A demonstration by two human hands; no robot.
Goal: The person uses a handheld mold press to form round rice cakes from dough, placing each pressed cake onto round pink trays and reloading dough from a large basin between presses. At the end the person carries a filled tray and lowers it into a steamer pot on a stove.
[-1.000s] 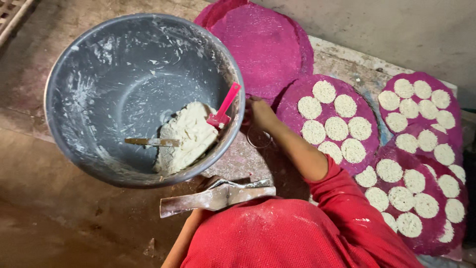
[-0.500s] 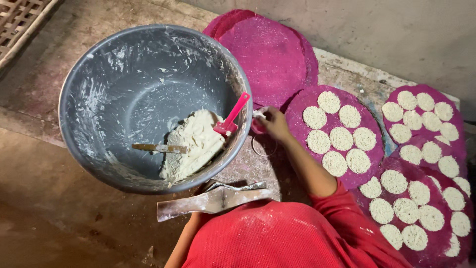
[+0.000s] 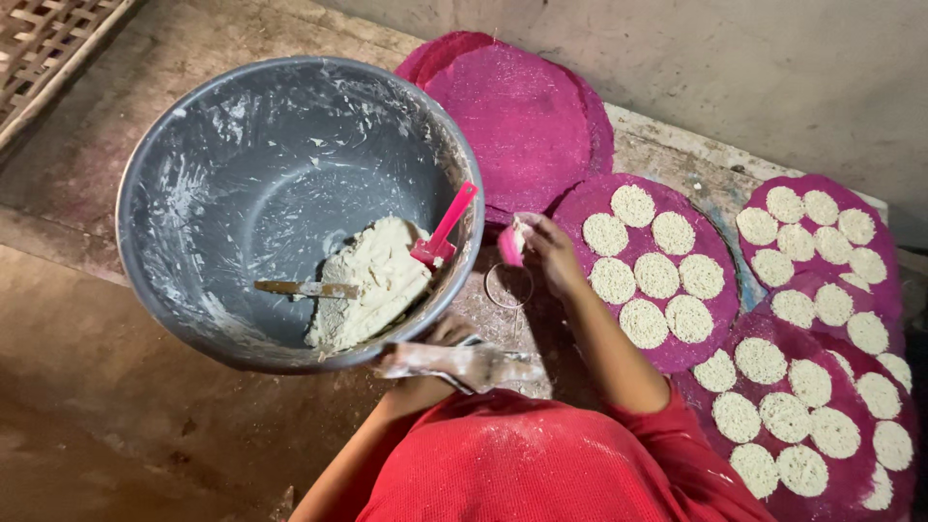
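One pink scoop [image 3: 510, 242] in right grip [image 3: 551, 253] beside bowl [image 3: 193, 155]

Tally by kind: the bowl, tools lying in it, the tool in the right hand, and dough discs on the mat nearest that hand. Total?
Grey bowl: 1
Tools in bowl (pink spatula, dough-smeared knife): 2
Small pink tool in right hand: 1
Dough discs on nearest pink mat: 8
Total: 12
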